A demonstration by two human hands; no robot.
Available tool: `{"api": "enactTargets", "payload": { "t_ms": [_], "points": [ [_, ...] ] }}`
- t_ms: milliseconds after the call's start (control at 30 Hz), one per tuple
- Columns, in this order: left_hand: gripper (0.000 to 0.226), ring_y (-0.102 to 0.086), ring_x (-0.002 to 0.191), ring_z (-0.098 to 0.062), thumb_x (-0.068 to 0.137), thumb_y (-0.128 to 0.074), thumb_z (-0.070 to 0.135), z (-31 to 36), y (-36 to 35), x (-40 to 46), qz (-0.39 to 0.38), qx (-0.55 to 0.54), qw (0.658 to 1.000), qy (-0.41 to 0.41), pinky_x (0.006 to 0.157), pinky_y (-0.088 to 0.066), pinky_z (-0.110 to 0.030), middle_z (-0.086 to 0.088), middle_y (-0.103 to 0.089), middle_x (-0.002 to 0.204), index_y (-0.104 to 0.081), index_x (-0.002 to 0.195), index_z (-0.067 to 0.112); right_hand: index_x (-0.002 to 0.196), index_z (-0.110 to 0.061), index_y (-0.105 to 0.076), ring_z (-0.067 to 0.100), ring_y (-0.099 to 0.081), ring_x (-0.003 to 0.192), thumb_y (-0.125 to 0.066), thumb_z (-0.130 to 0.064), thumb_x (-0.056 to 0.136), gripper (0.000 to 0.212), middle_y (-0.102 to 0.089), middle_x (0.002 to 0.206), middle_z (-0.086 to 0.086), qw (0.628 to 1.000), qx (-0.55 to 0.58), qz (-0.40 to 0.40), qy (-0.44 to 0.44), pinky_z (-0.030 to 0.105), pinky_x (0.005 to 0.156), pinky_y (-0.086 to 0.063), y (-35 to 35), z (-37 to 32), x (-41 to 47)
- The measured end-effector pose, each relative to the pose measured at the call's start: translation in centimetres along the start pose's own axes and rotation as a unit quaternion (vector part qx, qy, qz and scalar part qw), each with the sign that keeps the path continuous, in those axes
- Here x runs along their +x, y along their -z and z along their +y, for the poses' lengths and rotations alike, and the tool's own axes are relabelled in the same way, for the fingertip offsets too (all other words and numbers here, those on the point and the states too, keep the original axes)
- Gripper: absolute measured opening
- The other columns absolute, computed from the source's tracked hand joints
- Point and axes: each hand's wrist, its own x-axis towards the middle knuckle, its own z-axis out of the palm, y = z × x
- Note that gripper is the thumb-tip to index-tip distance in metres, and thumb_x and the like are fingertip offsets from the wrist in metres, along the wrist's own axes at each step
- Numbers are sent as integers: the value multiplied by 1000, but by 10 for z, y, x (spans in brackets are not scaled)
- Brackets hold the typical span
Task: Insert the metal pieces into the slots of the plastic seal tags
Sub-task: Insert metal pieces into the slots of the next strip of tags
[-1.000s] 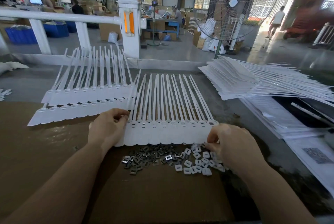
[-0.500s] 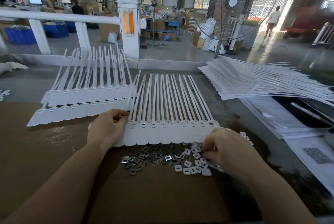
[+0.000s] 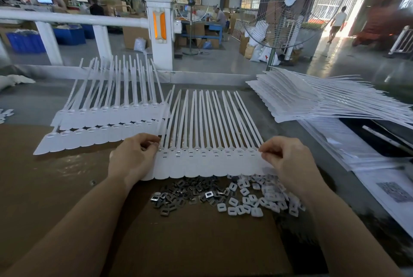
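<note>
Our left hand (image 3: 131, 156) and right hand (image 3: 288, 158) pinch the seal tag strip (image 3: 210, 162) mid-counter, fingers closed on its ends. Lifting unevenly could spill seated metal pieces (image 3: 183, 194) from slots.

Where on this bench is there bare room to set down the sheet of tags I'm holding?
Bare cardboard lies between your forearms, nearer you than the metal pieces and white caps. More lies left of your left hand, below the two tag rows. The right side is crowded by the tag stack and papers.
</note>
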Motion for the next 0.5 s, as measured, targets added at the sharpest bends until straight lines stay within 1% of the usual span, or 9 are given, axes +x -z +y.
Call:
{"api": "enactTargets", "payload": {
  "t_ms": [67,133,200,300,500],
  "points": [
    [10,-54,80,-9,91,-58,30,0,0,0,-2,3,1000,1,96,-43,-45,21,-55,78,-65,93,36,90,-12,-70,4,-57,73,-63,-6,85,10,-65,83,-3,1000,-3,17,-14,8,64,-38,-1,5,8],
    [9,-54,82,-11,91,-58,30,0,0,0,-3,5,1000,3,96,-43,-45,21,-54,79,-66,94,34,89,-11,-71,9,-59,76,-65,-6,84,9,-66,83,-1,999,-18,26,-22,14,71,-40,-1,8,15],
    [9,-54,83,-12,91,-58,30,0,0,0,-7,5,1000,2,96,-43,-45,22,-53,78,-64,92,37,87,-12,-72,13,-61,79,-65,-6,83,9,-66,83,0,999,-33,24,-27,18,75,-41,-2,10,20],
    [10,-54,83,-12,91,-58,29,1,1,-1,-9,6,1000,0,96,-43,-46,22,-52,78,-61,91,39,83,-13,-71,14,-60,76,-65,-6,84,9,-63,80,-2,998,-47,15,-30,21,74,-43,-3,12,26],
    [9,-54,82,-13,91,-58,30,-1,0,1,-12,6,1000,-4,95,-43,-46,21,-53,78,-62,91,38,85,-15,-69,15,-61,79,-62,-9,87,10,-65,81,0,997,-64,-24,-40,28,78,-47,-5,14,31]
  ]
}}
